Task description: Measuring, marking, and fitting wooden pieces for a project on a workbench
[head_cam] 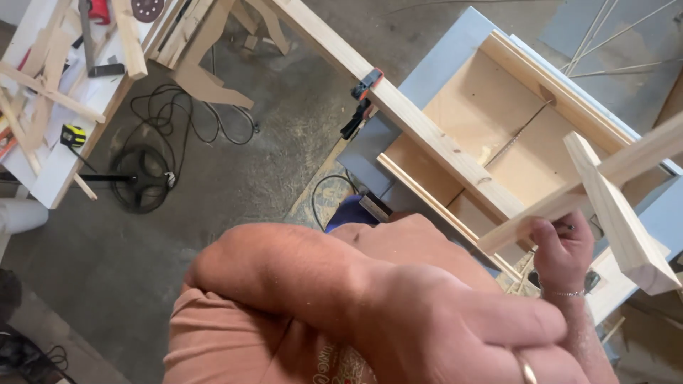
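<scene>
Head view: the wooden cross piece (605, 181) is pale planed softwood, 2 square-edged battens joined at an angle. One batten runs from about 8 o'clock near the right hand up toward 2 o'clock and out of the frame; the other crosses it and ends in a cut face at 5 o'clock. The piece sits at 3 o'clock in the frame, held in the air above the table saw sled (491, 107).

The right hand (562, 249) is raised at about 4 o'clock, palm turned away from the camera, fingers curled shut around the lower end of the long batten, with the thumb along its underside. A thin bracelet (565, 292) circles that wrist, and sawdust clings to the forearm.

The left hand (455, 327) fills the bottom of the frame at 6 o'clock, very close to the lens and blurred. Its arm is bent, with the elbow pointing to 9 o'clock. A ring (527, 370) shows on 1 finger. The fingers stretch toward the right wrist; whether they grip anything I cannot tell.

The sled is a plywood tray with a long fence rail and a slot cut through its floor. An orange and black clamp (364, 92) grips the rail at 12 o'clock. At 9 o'clock, a yellow tape measure (72, 135) lies on a white workbench (57, 167) strewn with wood offcuts, beside black cables (153, 167) coiled on the concrete floor.
</scene>
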